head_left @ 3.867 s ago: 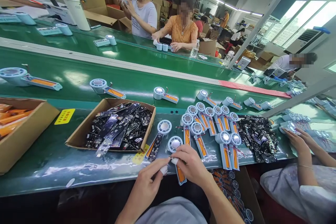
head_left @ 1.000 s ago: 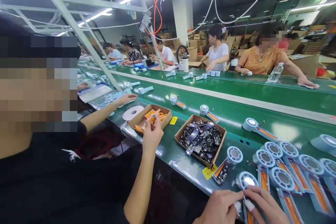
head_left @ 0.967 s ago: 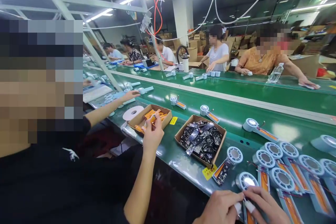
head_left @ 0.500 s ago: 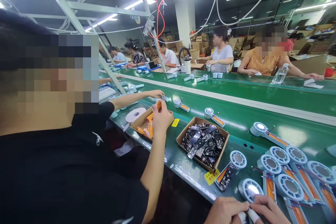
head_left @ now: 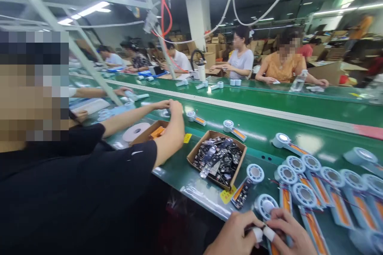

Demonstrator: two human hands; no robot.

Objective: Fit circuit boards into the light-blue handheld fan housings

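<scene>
Changed: co-worker's bare hands [head_left: 175,107], now together. Unaffected: pale-blue, round-headed plastic unit [head_left: 263,203], five o'clock; left hand [head_left: 237,229], right hand [head_left: 291,231], pinched closed against it, contents apparently tiny, too blurred to identify.

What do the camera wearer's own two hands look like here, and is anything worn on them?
The left hand and right hand are ungloved. Each has a matte white wrap around one digit, apparently the thumb: left wrap, right wrap. No sleeve shows on either.
</scene>
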